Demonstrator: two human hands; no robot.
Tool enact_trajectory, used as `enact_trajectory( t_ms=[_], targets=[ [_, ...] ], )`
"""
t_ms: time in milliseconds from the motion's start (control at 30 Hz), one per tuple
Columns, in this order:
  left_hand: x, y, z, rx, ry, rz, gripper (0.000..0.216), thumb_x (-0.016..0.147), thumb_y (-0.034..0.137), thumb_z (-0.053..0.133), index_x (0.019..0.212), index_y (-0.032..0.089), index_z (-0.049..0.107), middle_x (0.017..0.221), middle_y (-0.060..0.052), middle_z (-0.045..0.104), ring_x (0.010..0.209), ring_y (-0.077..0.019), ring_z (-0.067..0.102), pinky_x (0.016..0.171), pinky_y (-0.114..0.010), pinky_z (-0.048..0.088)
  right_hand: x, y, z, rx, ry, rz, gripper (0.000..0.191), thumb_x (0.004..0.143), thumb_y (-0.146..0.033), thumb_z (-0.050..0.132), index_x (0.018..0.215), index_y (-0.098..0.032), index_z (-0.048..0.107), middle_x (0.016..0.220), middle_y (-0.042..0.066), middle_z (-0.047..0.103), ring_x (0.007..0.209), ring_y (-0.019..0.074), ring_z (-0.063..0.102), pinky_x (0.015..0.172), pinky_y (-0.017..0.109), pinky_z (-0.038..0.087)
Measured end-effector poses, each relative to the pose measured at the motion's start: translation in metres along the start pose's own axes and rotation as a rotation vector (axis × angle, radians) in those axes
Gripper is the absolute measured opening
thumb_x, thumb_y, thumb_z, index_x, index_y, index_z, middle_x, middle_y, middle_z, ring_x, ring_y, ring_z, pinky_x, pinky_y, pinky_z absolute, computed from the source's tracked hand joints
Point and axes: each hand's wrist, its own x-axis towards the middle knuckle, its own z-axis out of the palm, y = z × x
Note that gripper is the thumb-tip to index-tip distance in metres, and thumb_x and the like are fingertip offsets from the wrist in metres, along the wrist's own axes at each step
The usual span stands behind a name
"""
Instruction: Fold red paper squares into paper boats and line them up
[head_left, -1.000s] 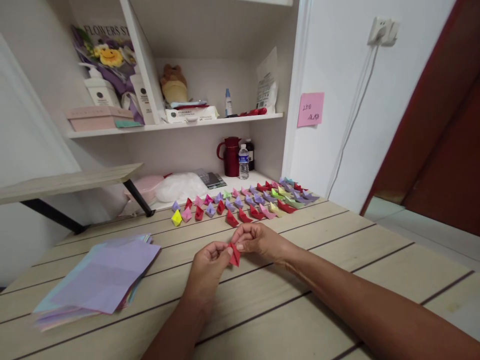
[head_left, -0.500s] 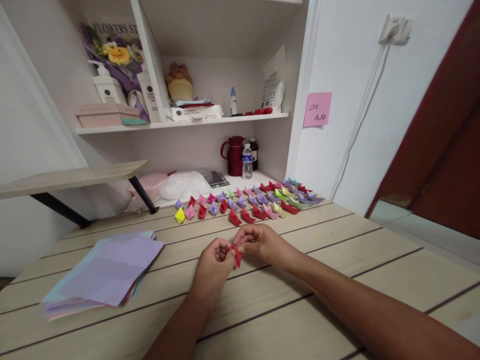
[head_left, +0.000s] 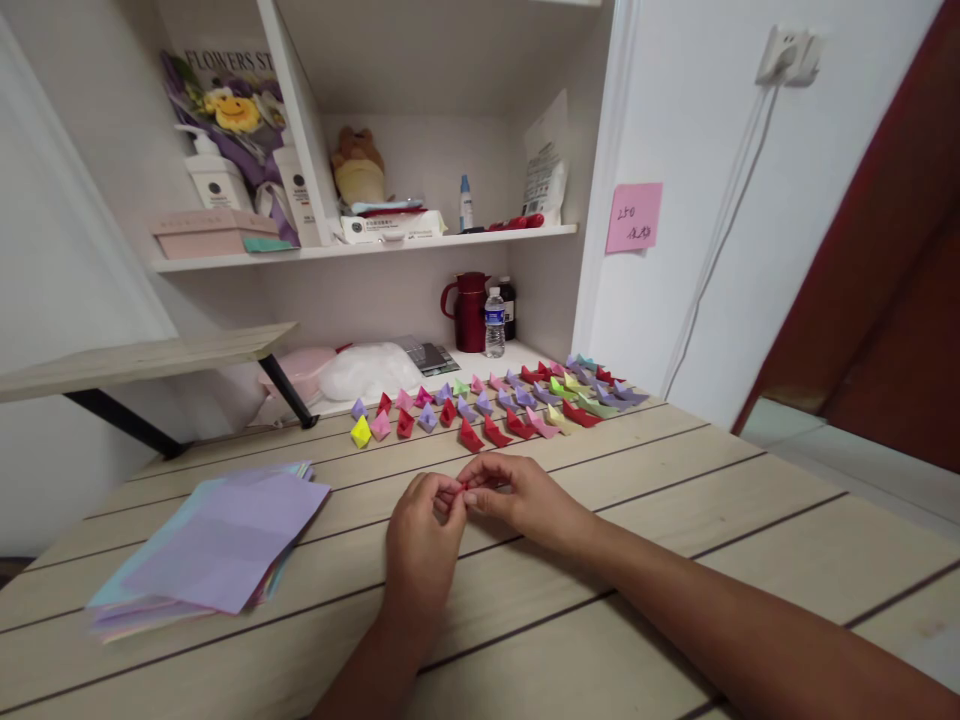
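Note:
My left hand (head_left: 424,535) and my right hand (head_left: 517,492) meet above the middle of the wooden table (head_left: 675,500). Both pinch a small folded red paper piece (head_left: 464,486), of which only a sliver shows between the fingertips. Just beyond my hands stand rows of small folded paper boats (head_left: 495,405) in red, purple, pink, green and yellow. A stack of coloured paper sheets (head_left: 214,545), purple on top, lies to the left of my left hand.
Behind the table is a white shelf unit with a red jug (head_left: 468,312), a water bottle (head_left: 493,323), a pink box (head_left: 206,232) and lotion bottles. A pink sticky note (head_left: 634,217) hangs on the wall. A wooden board (head_left: 142,355) juts out at left.
My hands have closed in on the red paper piece, so less of it shows now. They sit slightly farther from me than before.

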Motion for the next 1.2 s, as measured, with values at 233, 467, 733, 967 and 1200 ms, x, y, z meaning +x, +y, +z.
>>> enact_trajectory(
  t_ms=[233, 467, 733, 967, 1200],
  targets=[
    [0.0, -0.001, -0.001, -0.052, -0.035, -0.031, 0.005, 0.074, 0.026, 0.065, 0.071, 0.023, 0.068, 0.076, -0.002, 0.07, 0.072, -0.0185, 0.064, 0.071, -0.029, 0.047, 0.004, 0.013, 0.002, -0.053, 0.042, -0.013, 0.011, 0.082, -0.017, 0.057, 0.086, -0.017, 0.068, 0.077, 0.003, 0.07, 0.073, 0.0168, 0.062, 0.072, 0.028, 0.049],
    [0.002, -0.005, 0.003, -0.163, -0.017, -0.167, 0.009, 0.072, 0.03, 0.065, 0.073, 0.021, 0.068, 0.071, -0.002, 0.071, 0.066, -0.0181, 0.065, 0.066, -0.029, 0.049, 0.001, 0.015, 0.008, -0.126, 0.061, -0.065, 0.032, 0.075, -0.01, 0.064, 0.105, -0.02, 0.066, 0.097, 0.004, 0.068, 0.08, 0.0163, 0.063, 0.074, 0.027, 0.05],
    [0.002, -0.001, 0.001, -0.29, -0.039, -0.266, 0.014, 0.068, 0.033, 0.068, 0.071, 0.019, 0.068, 0.068, -0.002, 0.072, 0.065, -0.0175, 0.066, 0.064, -0.027, 0.05, 0.001, 0.017, 0.012, -0.247, 0.118, -0.071, 0.037, 0.075, -0.02, 0.071, 0.111, -0.021, 0.064, 0.093, 0.004, 0.067, 0.08, 0.0175, 0.061, 0.072, 0.027, 0.047],
    [0.002, 0.003, 0.004, -0.274, -0.057, -0.263, 0.012, 0.067, 0.03, 0.069, 0.068, 0.019, 0.07, 0.066, -0.002, 0.072, 0.064, -0.0173, 0.065, 0.062, -0.026, 0.048, -0.002, 0.013, 0.014, -0.353, 0.118, -0.054, 0.033, 0.077, -0.015, 0.06, 0.109, -0.02, 0.067, 0.071, -0.001, 0.067, 0.061, 0.0141, 0.053, 0.059, 0.023, 0.039],
    [0.002, 0.002, 0.006, -0.241, -0.049, -0.236, 0.009, 0.067, 0.029, 0.069, 0.07, 0.021, 0.07, 0.072, -0.003, 0.074, 0.068, -0.0191, 0.067, 0.068, -0.029, 0.05, -0.003, 0.008, 0.013, -0.387, 0.113, -0.04, 0.036, 0.079, -0.017, 0.058, 0.114, -0.019, 0.066, 0.068, 0.0, 0.066, 0.059, 0.014, 0.054, 0.057, 0.023, 0.038]
  ],
)
